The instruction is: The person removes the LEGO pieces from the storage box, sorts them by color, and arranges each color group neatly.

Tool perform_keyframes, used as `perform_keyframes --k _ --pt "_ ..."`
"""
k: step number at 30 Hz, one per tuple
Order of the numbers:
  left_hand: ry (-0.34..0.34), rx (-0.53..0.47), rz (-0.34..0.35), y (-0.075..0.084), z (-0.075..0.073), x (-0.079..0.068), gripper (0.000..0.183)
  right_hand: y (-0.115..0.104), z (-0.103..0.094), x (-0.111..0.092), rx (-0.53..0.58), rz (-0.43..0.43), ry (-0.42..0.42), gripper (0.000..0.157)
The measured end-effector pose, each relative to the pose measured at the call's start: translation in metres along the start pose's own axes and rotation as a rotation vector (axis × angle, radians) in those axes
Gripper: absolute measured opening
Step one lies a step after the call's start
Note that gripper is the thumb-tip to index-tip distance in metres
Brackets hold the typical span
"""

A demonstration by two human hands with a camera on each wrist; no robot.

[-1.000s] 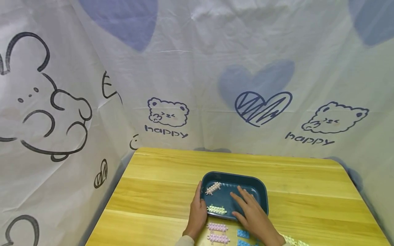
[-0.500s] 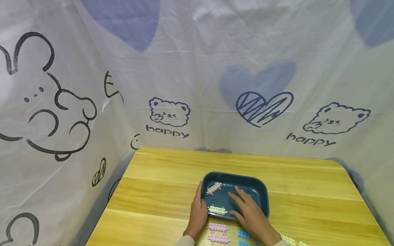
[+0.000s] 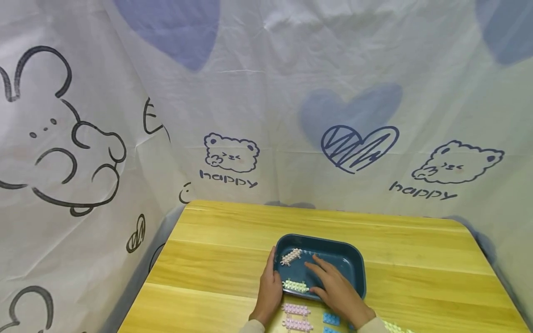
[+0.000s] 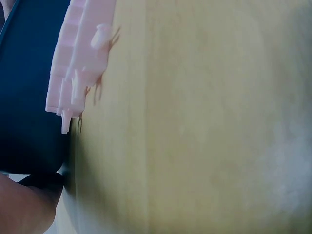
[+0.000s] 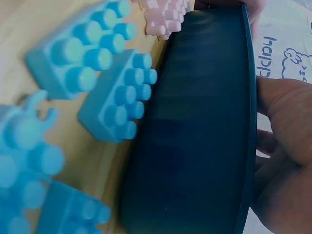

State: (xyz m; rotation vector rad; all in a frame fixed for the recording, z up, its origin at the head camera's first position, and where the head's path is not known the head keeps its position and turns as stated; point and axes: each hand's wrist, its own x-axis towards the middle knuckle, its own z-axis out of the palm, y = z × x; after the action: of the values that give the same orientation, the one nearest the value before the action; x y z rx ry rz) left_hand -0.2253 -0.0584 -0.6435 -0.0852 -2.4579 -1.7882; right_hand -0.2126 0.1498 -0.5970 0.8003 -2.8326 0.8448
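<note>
A dark teal tray (image 3: 322,240) sits on the table with a pale pink toy building brick (image 3: 291,256) and a pale yellow brick (image 3: 295,286) lying inside. Along the tray's left side, my left hand (image 3: 269,291) grips the near corner, its thumb by the rim and a finger straight against the outer wall. My right hand (image 3: 339,291) reaches over the near wall, fingers spread above the tray floor, holding nothing. In the right wrist view, the fingers of this hand (image 5: 285,131) show beyond the tray rim (image 5: 250,97).
Pink bricks (image 3: 296,309) lie in front of the tray, with blue studded bricks (image 3: 331,318) to their right. More pale yellow bricks (image 3: 393,327) are by the right sleeve. A printed cloth (image 3: 283,106) hangs behind the wooden table (image 3: 216,259).
My right hand has shifted slightly left over the tray, uncovering more of its right side. The left hand keeps its place on the tray, and the bricks inside stay where they were.
</note>
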Motion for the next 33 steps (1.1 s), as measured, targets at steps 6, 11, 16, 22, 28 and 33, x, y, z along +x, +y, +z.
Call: perform_keyframes --k 6,11,16,22,28,33 --pt "0.003 -0.002 -0.008 0.000 0.000 0.000 0.067 0.000 -0.002 0.007 0.015 -0.014 -0.071 0.058" --pt "0.005 0.002 -0.010 -0.001 0.000 0.000 0.066 0.000 -0.002 0.010 0.031 -0.009 -0.127 0.058" --pt "0.006 -0.001 -0.005 -0.001 0.000 0.001 0.066 0.001 -0.001 0.014 0.030 -0.031 -0.150 0.054" --pt "0.007 0.003 -0.008 0.000 -0.001 0.001 0.066 0.004 0.001 0.017 0.023 -0.066 -0.172 0.046" --pt "0.014 0.008 -0.013 -0.001 0.000 0.001 0.067 0.006 0.005 0.021 0.020 -0.096 -0.177 0.038" --pt "0.015 0.021 -0.017 -0.002 0.000 0.002 0.067 0.007 0.009 0.026 0.036 -0.107 -0.178 0.032"
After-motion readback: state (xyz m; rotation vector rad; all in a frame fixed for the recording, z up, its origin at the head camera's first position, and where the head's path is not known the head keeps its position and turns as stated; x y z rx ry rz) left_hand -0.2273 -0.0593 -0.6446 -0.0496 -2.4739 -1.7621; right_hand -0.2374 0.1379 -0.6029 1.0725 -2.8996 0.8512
